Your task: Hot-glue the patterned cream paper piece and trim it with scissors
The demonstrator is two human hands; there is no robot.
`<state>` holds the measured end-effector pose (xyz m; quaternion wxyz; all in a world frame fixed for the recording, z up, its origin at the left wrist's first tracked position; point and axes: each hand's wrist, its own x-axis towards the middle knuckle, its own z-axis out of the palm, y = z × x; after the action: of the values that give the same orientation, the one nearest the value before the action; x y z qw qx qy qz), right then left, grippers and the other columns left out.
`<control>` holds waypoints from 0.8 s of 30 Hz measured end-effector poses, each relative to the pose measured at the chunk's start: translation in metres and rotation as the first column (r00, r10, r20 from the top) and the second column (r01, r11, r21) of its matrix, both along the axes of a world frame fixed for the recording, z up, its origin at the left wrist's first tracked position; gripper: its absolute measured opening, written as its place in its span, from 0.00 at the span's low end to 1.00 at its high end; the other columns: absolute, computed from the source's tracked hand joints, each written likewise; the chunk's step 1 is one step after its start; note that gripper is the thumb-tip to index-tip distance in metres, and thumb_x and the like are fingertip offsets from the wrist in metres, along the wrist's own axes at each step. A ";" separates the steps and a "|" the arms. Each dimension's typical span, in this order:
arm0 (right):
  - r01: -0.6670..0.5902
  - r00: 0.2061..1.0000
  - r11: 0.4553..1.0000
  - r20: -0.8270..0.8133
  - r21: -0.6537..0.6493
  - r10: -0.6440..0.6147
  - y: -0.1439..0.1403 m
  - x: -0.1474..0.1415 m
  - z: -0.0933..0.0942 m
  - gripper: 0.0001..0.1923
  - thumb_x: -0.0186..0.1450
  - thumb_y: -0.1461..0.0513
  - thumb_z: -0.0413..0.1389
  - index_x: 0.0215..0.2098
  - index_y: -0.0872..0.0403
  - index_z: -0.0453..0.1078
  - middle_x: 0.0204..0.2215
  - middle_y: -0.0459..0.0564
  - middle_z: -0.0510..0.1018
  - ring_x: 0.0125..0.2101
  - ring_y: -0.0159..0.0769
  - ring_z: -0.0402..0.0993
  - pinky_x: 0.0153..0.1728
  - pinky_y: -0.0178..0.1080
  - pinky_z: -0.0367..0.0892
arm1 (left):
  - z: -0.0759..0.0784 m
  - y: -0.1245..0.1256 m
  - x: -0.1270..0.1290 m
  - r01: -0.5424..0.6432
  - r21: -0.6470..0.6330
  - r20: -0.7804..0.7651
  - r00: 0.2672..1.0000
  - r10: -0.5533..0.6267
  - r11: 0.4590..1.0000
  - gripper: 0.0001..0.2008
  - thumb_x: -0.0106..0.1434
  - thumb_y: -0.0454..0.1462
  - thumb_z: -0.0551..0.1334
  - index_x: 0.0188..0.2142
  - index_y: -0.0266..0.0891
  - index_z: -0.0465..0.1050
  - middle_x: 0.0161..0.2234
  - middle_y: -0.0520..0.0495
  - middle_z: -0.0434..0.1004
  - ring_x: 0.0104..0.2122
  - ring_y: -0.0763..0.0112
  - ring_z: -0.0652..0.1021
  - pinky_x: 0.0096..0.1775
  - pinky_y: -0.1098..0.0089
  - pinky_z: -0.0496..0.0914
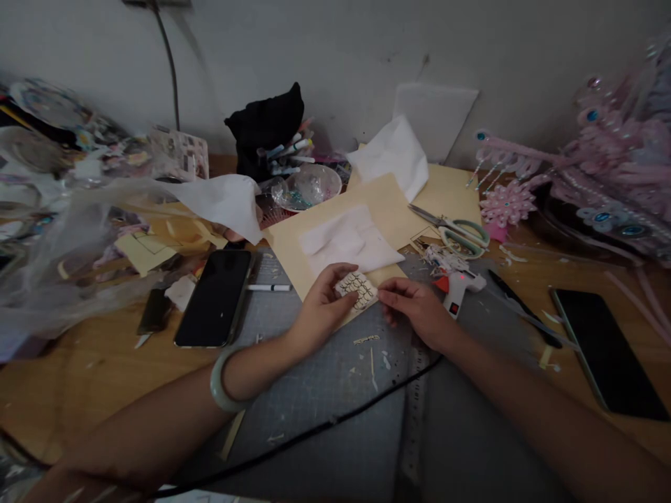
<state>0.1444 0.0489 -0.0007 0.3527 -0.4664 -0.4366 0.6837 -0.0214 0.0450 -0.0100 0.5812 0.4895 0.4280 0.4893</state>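
Craft bench seen from above, both hands at work on a small cream card piece (357,288) drawn with black scale-like outlines. The left hand (321,309) pinches the piece's near-left edge between thumb and fingertips; the right hand (414,310) closes its fingertips on the piece's right corner, so the piece is held low over the grey cutting mat (335,412), at the front edge of a larger cream sheet (385,209). Judged from its trimmed outline and the paper slivers strewn on the mat, the cutting of this piece appears done; the drawn pattern is complete. A glue gun (455,276) lies just right of the right hand, and scissors (453,229) rest behind it, both untouched. A pink beaded ornament (602,181) stands at far right, well apart; whether the piece belongs to it cannot be told, and any gluing seems still ahead
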 end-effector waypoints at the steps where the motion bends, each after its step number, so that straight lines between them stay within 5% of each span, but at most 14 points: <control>1: 0.014 1.000 1.000 -0.005 -0.002 -0.014 0.000 0.000 -0.001 0.09 0.53 0.57 0.58 0.27 0.55 0.68 0.16 0.40 0.68 0.16 0.25 0.62 0.19 0.31 0.58 | 0.000 0.001 0.001 -0.018 -0.031 0.045 0.999 0.020 0.999 0.17 0.51 0.32 0.60 0.42 0.41 0.61 0.37 0.50 0.67 0.34 0.74 0.70 0.36 0.71 0.66; 7: 0.003 1.000 1.000 0.000 0.014 -0.003 0.000 0.000 -0.002 0.09 0.53 0.59 0.58 0.30 0.55 0.69 0.17 0.40 0.69 0.17 0.24 0.64 0.21 0.31 0.61 | -0.002 0.003 0.002 -0.034 -0.167 0.123 0.991 0.055 0.985 0.20 0.50 0.32 0.61 0.43 0.40 0.57 0.33 0.52 0.67 0.32 0.75 0.71 0.35 0.70 0.66; 12: -0.003 1.000 1.000 0.006 0.025 0.003 0.000 -0.001 -0.002 0.08 0.55 0.58 0.56 0.29 0.56 0.68 0.18 0.40 0.70 0.17 0.24 0.64 0.20 0.30 0.61 | -0.004 0.002 0.002 0.094 -0.182 0.107 0.991 -0.076 0.979 0.20 0.50 0.33 0.62 0.42 0.39 0.57 0.29 0.53 0.67 0.27 0.76 0.70 0.32 0.71 0.65; 19: -0.039 0.999 0.997 0.035 0.068 0.037 -0.001 -0.001 -0.001 0.08 0.56 0.58 0.55 0.29 0.55 0.68 0.17 0.40 0.69 0.18 0.24 0.64 0.21 0.30 0.61 | 0.003 0.000 0.001 0.118 -0.090 -0.165 0.978 -0.132 0.989 0.15 0.48 0.35 0.64 0.36 0.38 0.64 0.36 0.51 0.68 0.37 0.73 0.70 0.39 0.72 0.64; 24: -0.020 1.000 0.999 -0.023 0.032 0.021 0.000 -0.001 -0.001 0.08 0.56 0.59 0.53 0.31 0.55 0.68 0.19 0.42 0.71 0.19 0.26 0.67 0.21 0.31 0.62 | 0.001 0.001 0.001 0.151 -0.235 0.009 0.988 -0.153 0.960 0.19 0.48 0.35 0.64 0.39 0.38 0.61 0.30 0.52 0.69 0.29 0.74 0.71 0.33 0.71 0.64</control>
<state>0.1436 0.0490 -0.0022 0.3580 -0.4484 -0.4480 0.6856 -0.0205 0.0456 -0.0091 0.6687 0.4511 0.4468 0.3869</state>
